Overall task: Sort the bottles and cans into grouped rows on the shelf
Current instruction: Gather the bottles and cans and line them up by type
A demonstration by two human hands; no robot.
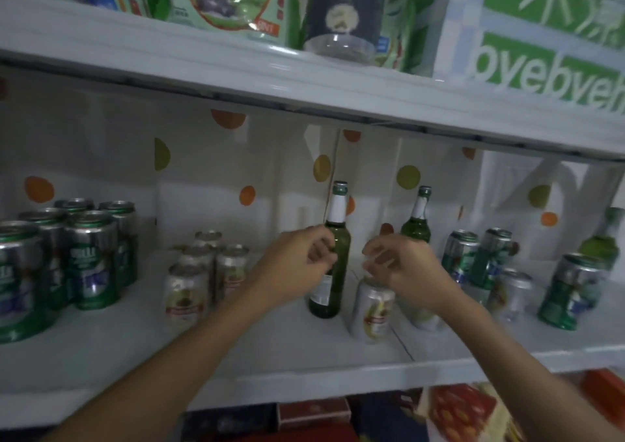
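Note:
A dark green glass bottle (333,292) with a white neck label stands upright mid-shelf. My left hand (297,262) is at its left shoulder, thumb and curled fingers against the glass. My right hand (402,265) hovers with loosely curled fingers and nothing in it, just above a silver can (372,309). That hand is in front of a second green bottle (417,225). Several green cans (91,262) are grouped at the left and several silver cans (203,272) left of centre. Mixed green cans (571,292), a silver can (510,292) and a third green bottle (605,238) stand at the right.
The white shelf (270,350) has bare floor along its front. The shelf above (236,79) hangs low over the bottle tops and carries powder bags and a dark jar (341,11). Red boxes (463,407) lie on the level below.

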